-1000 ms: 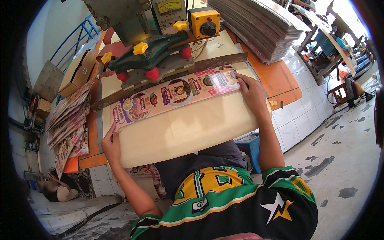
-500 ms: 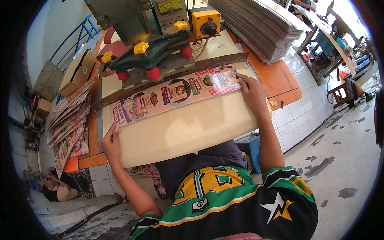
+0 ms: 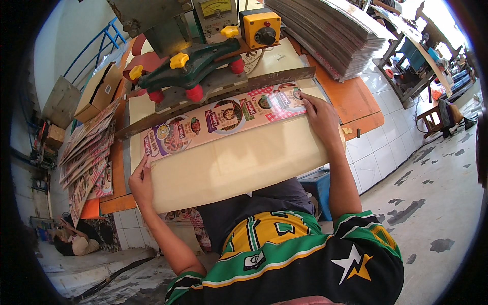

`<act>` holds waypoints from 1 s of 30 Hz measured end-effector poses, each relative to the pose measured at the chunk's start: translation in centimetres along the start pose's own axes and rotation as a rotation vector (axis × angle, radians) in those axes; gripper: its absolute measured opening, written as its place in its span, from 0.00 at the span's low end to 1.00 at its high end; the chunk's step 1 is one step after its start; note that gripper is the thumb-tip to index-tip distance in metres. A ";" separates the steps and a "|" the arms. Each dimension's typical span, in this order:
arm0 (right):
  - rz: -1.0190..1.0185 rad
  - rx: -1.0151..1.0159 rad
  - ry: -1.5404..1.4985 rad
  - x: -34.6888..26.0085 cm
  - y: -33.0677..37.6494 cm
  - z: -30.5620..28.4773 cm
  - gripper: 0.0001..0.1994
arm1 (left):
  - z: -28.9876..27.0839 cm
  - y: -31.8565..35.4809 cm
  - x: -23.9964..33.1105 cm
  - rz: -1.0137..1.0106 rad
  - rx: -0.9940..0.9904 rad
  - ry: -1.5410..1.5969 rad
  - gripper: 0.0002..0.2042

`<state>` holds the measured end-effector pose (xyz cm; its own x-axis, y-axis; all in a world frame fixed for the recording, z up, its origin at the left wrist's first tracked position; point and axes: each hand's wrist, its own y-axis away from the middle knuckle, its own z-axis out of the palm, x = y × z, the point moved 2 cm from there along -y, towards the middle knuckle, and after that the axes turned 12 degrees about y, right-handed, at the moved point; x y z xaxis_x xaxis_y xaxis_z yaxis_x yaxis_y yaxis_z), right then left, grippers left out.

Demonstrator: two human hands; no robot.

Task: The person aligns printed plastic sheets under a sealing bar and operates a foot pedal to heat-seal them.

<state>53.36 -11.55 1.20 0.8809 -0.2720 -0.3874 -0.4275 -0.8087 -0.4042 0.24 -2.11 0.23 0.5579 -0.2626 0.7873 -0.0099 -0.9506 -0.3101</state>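
A long, glossy printed strip point(image 3: 202, 123) with food pictures lies on a cream work surface point(image 3: 239, 165). Its far long edge runs along the metal bar point(image 3: 284, 77) of a press. At the strip's near left corner, my left hand point(image 3: 142, 185) has its thumb and fingertips closed together on the edge. My right hand point(image 3: 323, 119) pinches the other end, thumb on top and the remaining fingers partly hidden. Just beyond the strip stands the press's dark green frame point(image 3: 203, 68), with yellow star knobs point(image 3: 179, 61) and red feet point(image 3: 194, 93).
Similar printed strips lie in a loose pile point(image 3: 91, 152) on the left, near an open cardboard box point(image 3: 96, 92). A tall stack of sheets point(image 3: 330, 38) stands at the back right. Behind the press sits a yellow control box point(image 3: 260, 29). Another person point(image 3: 79, 241) is low at the far left.
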 end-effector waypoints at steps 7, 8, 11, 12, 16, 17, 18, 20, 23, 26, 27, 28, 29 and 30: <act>-0.014 0.023 -0.005 0.4 0.0 0.4 0.15 | 0.0 0.0 -0.1 0.020 -0.004 -0.007 0.17; -0.001 0.014 -0.015 0.2 0.0 0.3 0.15 | 0.0 0.0 -0.1 0.014 -0.005 -0.012 0.17; 0.026 -0.004 -0.035 -0.3 0.0 -0.1 0.14 | -0.1 0.0 -0.2 0.000 -0.006 -0.019 0.17; 0.027 -0.003 -0.036 -0.2 0.0 -0.1 0.14 | -0.1 0.0 -0.3 -0.002 -0.005 -0.017 0.18; 0.018 0.006 -0.042 -0.2 0.0 -0.1 0.14 | 0.0 0.0 -0.3 0.014 0.001 0.001 0.18; 0.018 0.006 -0.044 -0.2 0.1 -0.1 0.14 | 0.0 0.0 -0.2 0.005 -0.002 -0.005 0.18; 0.018 0.006 -0.047 -0.2 0.1 -0.1 0.14 | 0.0 0.0 0.1 -0.005 -0.004 -0.011 0.18; 0.011 0.007 -0.032 -0.1 0.1 -0.1 0.14 | 0.0 0.0 0.1 -0.001 -0.003 -0.018 0.18; -0.006 0.008 0.000 0.3 0.0 0.2 0.15 | 0.0 0.0 -0.1 0.017 0.001 -0.021 0.18; -0.006 0.000 -0.005 0.2 0.0 0.1 0.15 | -0.1 0.0 0.3 -0.012 -0.007 -0.030 0.18; -0.003 -0.002 -0.006 0.1 0.0 0.1 0.15 | -0.1 0.0 0.5 -0.025 -0.008 -0.038 0.18; -0.001 -0.004 -0.006 0.1 0.0 0.1 0.15 | -0.1 0.1 0.6 -0.037 -0.009 -0.046 0.18; 0.000 -0.003 0.003 0.2 0.0 0.1 0.15 | -0.1 0.1 0.9 -0.051 -0.009 -0.054 0.18; 0.000 -0.003 0.012 0.3 0.0 0.2 0.15 | -0.1 0.1 1.2 -0.065 -0.010 -0.061 0.18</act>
<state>53.59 -11.50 0.95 0.8831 -0.2783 -0.3779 -0.4271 -0.8101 -0.4016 0.84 -2.52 1.16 0.6071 -0.1904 0.7715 0.0195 -0.9670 -0.2540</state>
